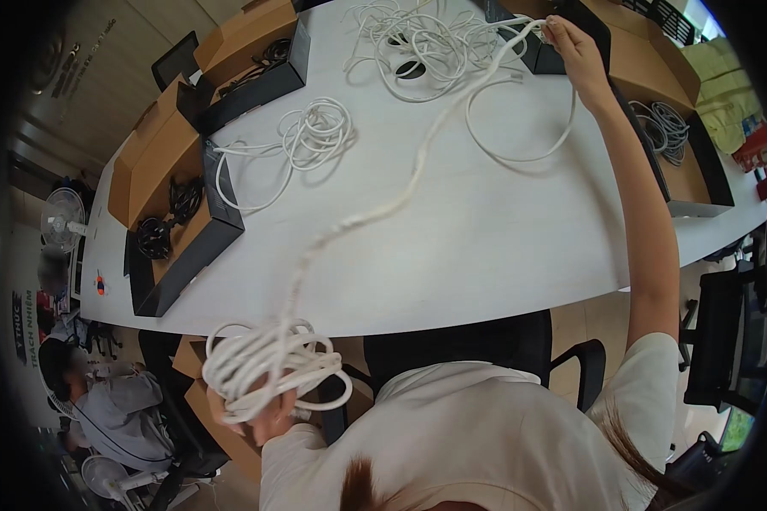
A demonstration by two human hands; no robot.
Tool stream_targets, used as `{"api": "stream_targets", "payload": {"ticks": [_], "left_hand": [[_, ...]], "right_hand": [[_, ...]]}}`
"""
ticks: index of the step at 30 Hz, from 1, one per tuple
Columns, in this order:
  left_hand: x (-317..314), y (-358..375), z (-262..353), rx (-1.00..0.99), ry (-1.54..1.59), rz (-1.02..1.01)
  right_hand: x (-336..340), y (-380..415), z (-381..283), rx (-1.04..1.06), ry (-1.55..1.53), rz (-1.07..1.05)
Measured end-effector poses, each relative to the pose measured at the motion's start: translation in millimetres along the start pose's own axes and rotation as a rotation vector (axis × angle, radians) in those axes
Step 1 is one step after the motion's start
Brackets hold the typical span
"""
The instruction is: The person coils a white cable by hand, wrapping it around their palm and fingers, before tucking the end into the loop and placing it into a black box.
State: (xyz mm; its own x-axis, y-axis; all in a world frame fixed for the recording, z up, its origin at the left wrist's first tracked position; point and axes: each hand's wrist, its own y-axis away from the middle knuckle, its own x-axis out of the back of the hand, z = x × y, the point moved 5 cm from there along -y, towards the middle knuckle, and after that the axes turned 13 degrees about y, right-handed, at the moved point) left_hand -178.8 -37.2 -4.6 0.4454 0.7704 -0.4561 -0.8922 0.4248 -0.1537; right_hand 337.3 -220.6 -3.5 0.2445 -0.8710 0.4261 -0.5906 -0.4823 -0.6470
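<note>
At the lower left, my left hand (268, 413) is closed around a looped bundle of white cable (264, 366). From this bundle a length of the cable runs up across the white table to my right hand (573, 53), which is raised at the upper right with its fingers pinched on the cable. Close to my right hand lies a large tangle of white cable (452, 51). One loose loop curves over the table below that hand. A smaller coil of white cable (320, 136) rests left of the tangle.
Open cardboard boxes with dark cables stand at the left (222, 213) and upper left (294, 68) of the table (486, 255). Another box (699, 183) at the right holds grey cable. A black chair (460, 345) is at the near edge. A seated person (119, 417) is at the lower left.
</note>
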Motion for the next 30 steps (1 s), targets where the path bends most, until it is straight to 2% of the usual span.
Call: {"api": "stream_targets", "payload": {"ticks": [2,3,6,7,10,12,13,16,17,19,21,25,28,30], "left_hand": [[-3,0,12,-0.298,0.161,-0.021],[-5,-1,19,-0.441,0.222,-0.018],[-5,-2,32,-0.853,0.305,0.062],[-2,-3,34,-0.979,0.299,0.107],[5,-8,34,-1.329,0.147,0.373],[14,-21,33,-1.534,-0.037,0.649],[18,-30,31,-1.621,-0.158,0.846],[35,-52,23,-1.59,-0.572,1.419],[37,-64,24,-1.507,-0.785,1.424],[39,-82,23,-1.3,-1.197,1.41],[49,-85,14,-1.032,-1.296,1.375],[56,-95,7,-0.428,-1.993,1.116],[68,-97,-8,-0.233,-1.929,0.97],[78,-97,-14,-0.195,-1.995,0.872]], "right_hand": [[-15,11,-22,0.193,0.268,0.012],[-23,18,-31,0.14,0.321,-0.075],[-40,40,-21,0.214,0.456,-0.228],[-43,49,-24,0.326,0.549,-0.216],[-54,84,-35,0.613,0.77,-0.223],[-61,100,-42,0.737,0.846,-0.312],[-67,109,-47,0.913,0.826,-0.266],[-79,127,-73,1.093,0.751,-0.329],[-83,130,-81,1.167,0.719,-0.314],[-85,132,-93,1.211,0.685,-0.28],[-84,132,-105,1.247,0.641,-0.238],[-81,139,-117,1.281,0.592,-0.285],[-77,138,-127,1.288,0.571,-0.258],[-77,136,-133,1.281,0.548,-0.277]]}}
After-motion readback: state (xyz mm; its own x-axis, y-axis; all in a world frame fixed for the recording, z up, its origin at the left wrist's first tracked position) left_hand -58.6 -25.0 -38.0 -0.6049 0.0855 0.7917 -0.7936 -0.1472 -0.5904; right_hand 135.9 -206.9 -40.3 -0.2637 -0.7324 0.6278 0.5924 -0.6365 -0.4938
